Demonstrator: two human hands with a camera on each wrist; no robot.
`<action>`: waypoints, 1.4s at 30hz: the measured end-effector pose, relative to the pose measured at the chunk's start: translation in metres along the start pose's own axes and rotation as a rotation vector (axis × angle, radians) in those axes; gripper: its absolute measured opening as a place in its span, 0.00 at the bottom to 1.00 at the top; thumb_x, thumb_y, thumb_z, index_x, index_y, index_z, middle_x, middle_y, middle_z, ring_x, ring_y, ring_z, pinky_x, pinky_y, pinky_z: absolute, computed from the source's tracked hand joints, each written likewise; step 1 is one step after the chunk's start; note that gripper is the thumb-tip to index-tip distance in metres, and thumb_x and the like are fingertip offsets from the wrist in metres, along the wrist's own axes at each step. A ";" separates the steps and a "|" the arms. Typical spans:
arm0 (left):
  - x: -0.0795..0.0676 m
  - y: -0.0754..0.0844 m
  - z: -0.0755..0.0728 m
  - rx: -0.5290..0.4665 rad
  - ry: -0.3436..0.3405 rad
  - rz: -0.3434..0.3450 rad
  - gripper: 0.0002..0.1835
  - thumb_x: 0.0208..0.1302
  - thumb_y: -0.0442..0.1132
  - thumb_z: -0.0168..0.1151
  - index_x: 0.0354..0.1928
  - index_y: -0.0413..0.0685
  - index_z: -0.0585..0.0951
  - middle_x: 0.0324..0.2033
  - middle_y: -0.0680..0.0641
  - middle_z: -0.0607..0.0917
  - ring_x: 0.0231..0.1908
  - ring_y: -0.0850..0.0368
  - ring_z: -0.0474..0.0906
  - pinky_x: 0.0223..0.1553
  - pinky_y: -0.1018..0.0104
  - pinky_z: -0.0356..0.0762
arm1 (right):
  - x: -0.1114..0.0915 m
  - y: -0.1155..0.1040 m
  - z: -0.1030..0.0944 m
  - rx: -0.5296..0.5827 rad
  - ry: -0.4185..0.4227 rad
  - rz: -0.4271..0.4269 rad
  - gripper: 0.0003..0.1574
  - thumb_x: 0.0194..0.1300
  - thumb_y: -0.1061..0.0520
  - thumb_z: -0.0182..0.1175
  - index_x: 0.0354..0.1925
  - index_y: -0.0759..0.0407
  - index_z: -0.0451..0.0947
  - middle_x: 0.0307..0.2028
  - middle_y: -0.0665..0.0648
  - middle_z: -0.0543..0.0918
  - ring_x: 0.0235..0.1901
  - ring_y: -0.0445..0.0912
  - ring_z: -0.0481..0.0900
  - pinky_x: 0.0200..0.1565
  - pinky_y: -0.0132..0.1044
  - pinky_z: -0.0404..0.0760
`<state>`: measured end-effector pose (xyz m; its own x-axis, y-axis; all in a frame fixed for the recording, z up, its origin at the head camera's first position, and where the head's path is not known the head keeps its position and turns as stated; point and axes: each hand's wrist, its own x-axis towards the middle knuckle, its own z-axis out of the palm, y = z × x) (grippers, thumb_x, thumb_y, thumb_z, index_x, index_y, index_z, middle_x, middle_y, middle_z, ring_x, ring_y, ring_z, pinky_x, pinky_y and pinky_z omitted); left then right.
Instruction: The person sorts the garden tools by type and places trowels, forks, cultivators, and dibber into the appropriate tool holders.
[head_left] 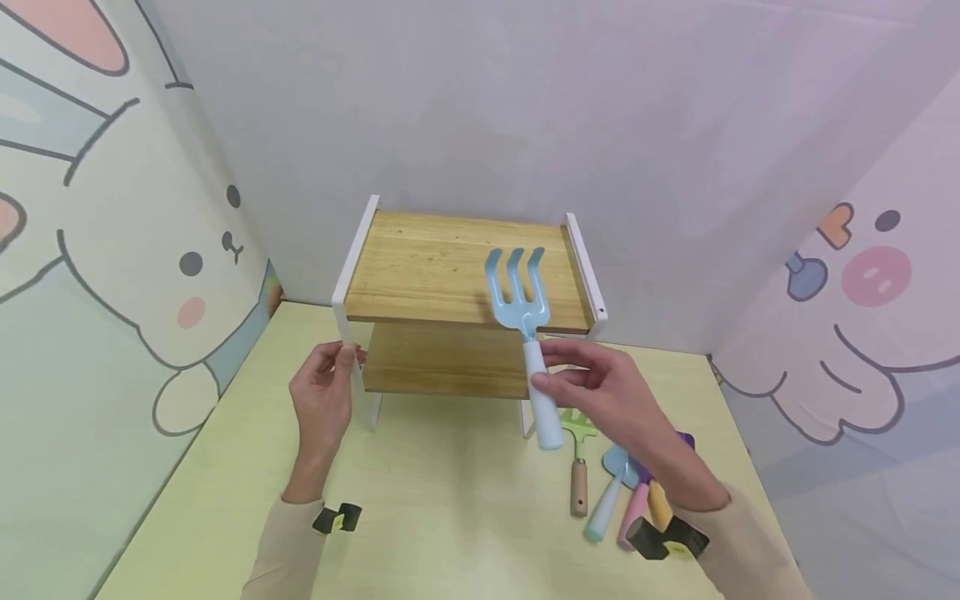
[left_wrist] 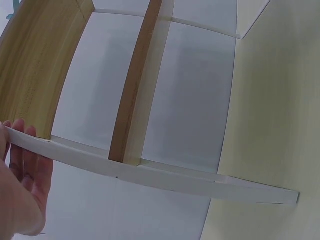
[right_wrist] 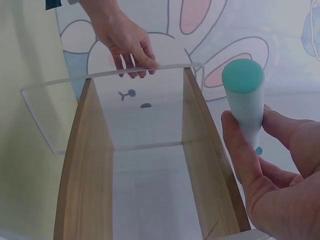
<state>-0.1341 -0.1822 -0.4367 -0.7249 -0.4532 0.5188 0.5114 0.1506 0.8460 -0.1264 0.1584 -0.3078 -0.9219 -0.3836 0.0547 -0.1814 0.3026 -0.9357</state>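
My right hand holds a light-blue hand fork by its pale handle, three tines pointing up and away in front of the shelf's top board. In the right wrist view, the handle's teal end sits between thumb and fingers. A two-tier wooden shelf with white side frames stands on the table. At its left side, my left hand grips the white front post just below the top board. The left wrist view shows those fingers curled around the white frame.
Several garden tools lie on the pale table at the right: a green fork with a wooden handle, a blue trowel, and pink and yellow handles. Walls with cartoon animals enclose the table behind and on both sides.
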 end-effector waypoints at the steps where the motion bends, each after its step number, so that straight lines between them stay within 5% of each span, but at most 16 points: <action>1: 0.000 0.000 0.000 0.002 0.000 0.001 0.07 0.74 0.25 0.58 0.42 0.22 0.79 0.33 0.54 0.87 0.36 0.64 0.85 0.44 0.77 0.82 | 0.002 -0.001 0.000 0.003 0.001 0.004 0.27 0.68 0.56 0.71 0.62 0.62 0.78 0.54 0.61 0.85 0.44 0.49 0.89 0.46 0.40 0.88; 42: 0.001 0.005 -0.004 0.045 -0.017 -0.016 0.08 0.75 0.28 0.59 0.43 0.25 0.81 0.35 0.53 0.86 0.38 0.64 0.85 0.46 0.76 0.83 | 0.086 -0.045 0.028 0.111 -0.008 0.029 0.24 0.67 0.51 0.71 0.56 0.61 0.82 0.49 0.59 0.87 0.48 0.50 0.88 0.47 0.42 0.88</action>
<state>-0.1305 -0.1854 -0.4325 -0.7404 -0.4410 0.5072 0.4788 0.1834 0.8585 -0.1880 0.0870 -0.2709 -0.9232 -0.3835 0.0248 -0.1154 0.2152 -0.9697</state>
